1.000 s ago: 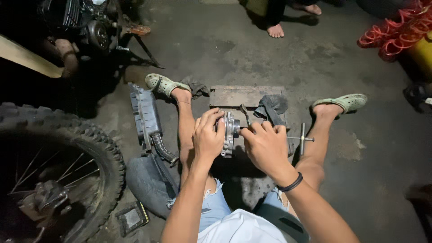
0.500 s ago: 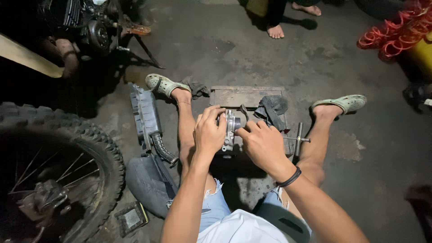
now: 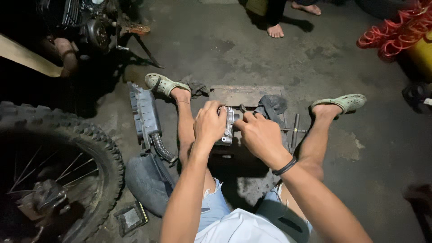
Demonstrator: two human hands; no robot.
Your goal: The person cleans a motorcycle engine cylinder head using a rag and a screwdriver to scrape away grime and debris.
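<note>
Two sets of fingers close on one metal engine part (image 3: 228,127): the left hand (image 3: 209,123) wraps its left side, while the right hand (image 3: 260,134) pinches its right end. It stands at the near edge of a wooden board (image 3: 238,95) on the floor (image 3: 279,58). A dark rag (image 3: 272,105) and cross wrench (image 3: 294,130) lie just right.

two hands, left hand (image 3: 209,123) and right hand (image 3: 258,133), one grey metal engine part (image 3: 228,126) between them; one t-shaped wrench (image 3: 294,131); two green clogs (image 3: 162,83) (image 3: 344,101); two dark rags (image 3: 271,105) (image 3: 194,85); one knobbly tyre (image 3: 67,148); one wooden board (image 3: 238,94); one grey plastic air box (image 3: 144,112); two bare feet (image 3: 275,30) of another person
</note>
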